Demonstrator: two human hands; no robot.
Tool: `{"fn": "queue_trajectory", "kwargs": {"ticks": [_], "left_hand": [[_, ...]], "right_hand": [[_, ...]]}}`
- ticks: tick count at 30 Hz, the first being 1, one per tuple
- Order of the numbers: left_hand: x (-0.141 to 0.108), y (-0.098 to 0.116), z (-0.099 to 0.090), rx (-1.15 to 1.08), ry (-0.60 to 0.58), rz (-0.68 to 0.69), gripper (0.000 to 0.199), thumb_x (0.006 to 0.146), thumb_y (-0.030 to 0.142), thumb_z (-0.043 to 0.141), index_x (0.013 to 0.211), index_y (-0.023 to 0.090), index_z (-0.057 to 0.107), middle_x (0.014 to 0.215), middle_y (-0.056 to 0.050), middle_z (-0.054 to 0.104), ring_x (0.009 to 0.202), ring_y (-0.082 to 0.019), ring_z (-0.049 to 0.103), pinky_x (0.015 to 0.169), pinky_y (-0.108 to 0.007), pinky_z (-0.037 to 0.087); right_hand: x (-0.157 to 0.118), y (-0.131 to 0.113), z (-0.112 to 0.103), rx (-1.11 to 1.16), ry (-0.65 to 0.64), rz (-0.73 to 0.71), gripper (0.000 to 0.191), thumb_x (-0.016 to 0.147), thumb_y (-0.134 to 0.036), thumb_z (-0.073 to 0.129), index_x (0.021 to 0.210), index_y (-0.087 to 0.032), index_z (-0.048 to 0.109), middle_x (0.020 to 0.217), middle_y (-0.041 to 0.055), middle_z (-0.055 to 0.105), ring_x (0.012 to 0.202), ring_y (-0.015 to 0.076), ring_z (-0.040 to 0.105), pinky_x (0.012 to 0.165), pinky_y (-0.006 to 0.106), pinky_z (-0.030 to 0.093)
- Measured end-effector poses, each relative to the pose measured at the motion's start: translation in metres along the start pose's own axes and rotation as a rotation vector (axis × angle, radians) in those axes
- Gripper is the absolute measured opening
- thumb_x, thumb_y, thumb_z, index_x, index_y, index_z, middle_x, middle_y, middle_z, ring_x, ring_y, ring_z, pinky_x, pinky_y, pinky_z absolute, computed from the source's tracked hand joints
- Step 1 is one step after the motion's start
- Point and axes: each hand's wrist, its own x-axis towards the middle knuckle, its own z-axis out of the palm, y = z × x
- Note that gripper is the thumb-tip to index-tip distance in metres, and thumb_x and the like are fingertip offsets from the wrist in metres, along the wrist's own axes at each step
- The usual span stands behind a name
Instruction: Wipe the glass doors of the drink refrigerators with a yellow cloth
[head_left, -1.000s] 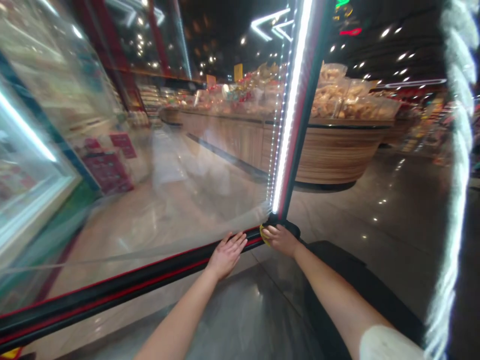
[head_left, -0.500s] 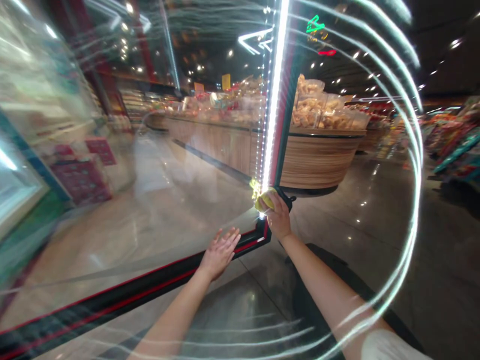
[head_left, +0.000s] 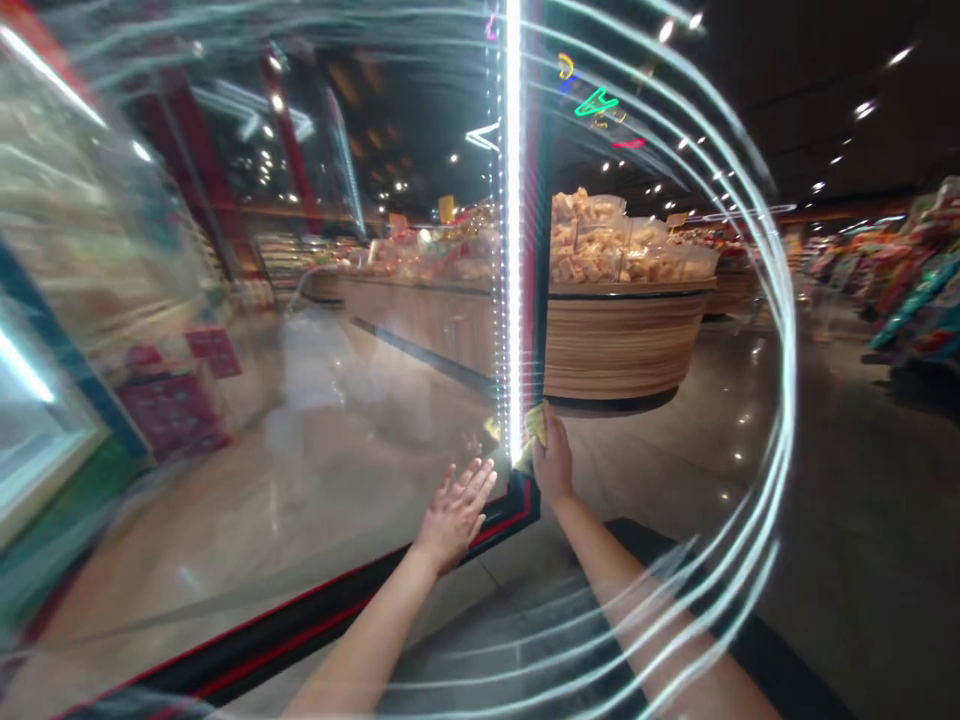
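A glass door in a black frame with red edging stands swung out in front of me. A bright light strip runs up the frame's upright side. My right hand grips a yellow cloth against that upright, close to its lower corner. Part of the cloth shows as a reflection in the glass. My left hand has its fingers outstretched and lies over the bottom rail near the same corner; whether its palm presses on the frame or the glass, I cannot tell.
Beyond the door is a wood-panelled display counter heaped with bagged goods. Stocked shelves line the far right. At left, the glass shows a lit case and dark red boxes. Polished floor surrounds the door.
The cloth in my right hand has shifted from the inner face of the upright toward its outer edge. My left hand has moved slightly closer to the corner. The camera view has tilted.
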Motion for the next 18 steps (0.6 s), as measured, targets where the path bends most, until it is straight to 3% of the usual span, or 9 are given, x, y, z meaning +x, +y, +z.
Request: {"fn": "queue_trajectory", "kwargs": {"ticks": [3, 5, 7, 9, 11, 13, 18], "left_hand": [[0.044, -0.007, -0.020, 0.010, 0.037, 0.026, 0.072, 0.097, 0.040, 0.052, 0.161, 0.020, 0.025, 0.165, -0.006, 0.032, 0.158, -0.021, 0.012, 0.130, -0.046, -0.001], [0.075, -0.012, -0.035, 0.001, 0.060, 0.017, 0.072, 0.097, 0.035, 0.052, 0.161, 0.019, 0.024, 0.166, -0.006, 0.031, 0.158, -0.022, 0.011, 0.131, -0.046, 0.000], [0.102, -0.018, -0.048, -0.011, 0.083, 0.000, 0.073, 0.095, 0.027, 0.051, 0.162, 0.019, 0.022, 0.167, -0.006, 0.029, 0.158, -0.023, 0.011, 0.131, -0.046, 0.003], [0.122, -0.023, -0.058, -0.019, 0.108, -0.005, 0.076, 0.093, 0.019, 0.050, 0.163, 0.020, 0.020, 0.167, -0.006, 0.027, 0.158, -0.023, 0.013, 0.131, -0.047, 0.007], [0.136, -0.027, -0.065, -0.028, 0.119, 0.017, 0.076, 0.092, 0.015, 0.048, 0.162, 0.020, 0.021, 0.167, -0.007, 0.028, 0.158, -0.023, 0.015, 0.131, -0.047, 0.010], [0.145, -0.030, -0.068, -0.034, 0.108, 0.047, 0.073, 0.092, 0.015, 0.047, 0.161, 0.020, 0.024, 0.166, -0.006, 0.030, 0.157, -0.022, 0.018, 0.130, -0.046, 0.012], [0.153, -0.032, -0.070, -0.025, 0.053, 0.057, 0.069, 0.092, 0.018, 0.047, 0.159, 0.017, 0.031, 0.166, -0.008, 0.032, 0.157, -0.025, 0.021, 0.130, -0.049, 0.014]], "right_hand": [[0.035, -0.013, -0.001, 0.110, 0.013, -0.042, 0.062, 0.092, -0.024, 0.041, 0.153, -0.026, 0.040, 0.153, 0.0092, 0.050, 0.142, 0.0233, 0.046, 0.118, 0.046, 0.039], [0.054, -0.019, -0.003, 0.261, 0.024, 0.055, 0.060, 0.092, -0.030, 0.044, 0.151, -0.025, 0.042, 0.153, 0.0092, 0.051, 0.142, 0.0235, 0.046, 0.117, 0.044, 0.039], [0.053, -0.020, -0.005, 0.400, 0.032, 0.243, 0.054, 0.090, -0.035, 0.046, 0.143, -0.024, 0.050, 0.138, 0.0091, 0.064, 0.129, 0.0243, 0.058, 0.107, 0.042, 0.049], [0.037, -0.015, -0.005, 0.479, 0.017, 0.386, 0.044, 0.088, -0.037, 0.047, 0.128, -0.024, 0.060, 0.112, 0.0059, 0.074, 0.103, 0.0236, 0.070, 0.087, 0.037, 0.057], [0.020, -0.009, -0.003, 0.517, -0.013, 0.439, 0.035, 0.086, -0.037, 0.047, 0.114, -0.024, 0.066, 0.088, 0.0014, 0.074, 0.077, 0.0207, 0.070, 0.069, 0.032, 0.057], [0.020, -0.004, -0.002, 0.574, -0.041, 0.471, 0.031, 0.085, -0.036, 0.047, 0.106, -0.024, 0.067, 0.076, -0.0011, 0.071, 0.065, 0.0185, 0.066, 0.061, 0.029, 0.055], [0.070, 0.000, -0.001, 0.734, -0.105, 0.495, 0.039, 0.081, -0.036, 0.054, 0.116, -0.023, 0.064, 0.096, 0.0023, 0.075, 0.081, 0.0201, 0.070, 0.072, 0.032, 0.058]]}}
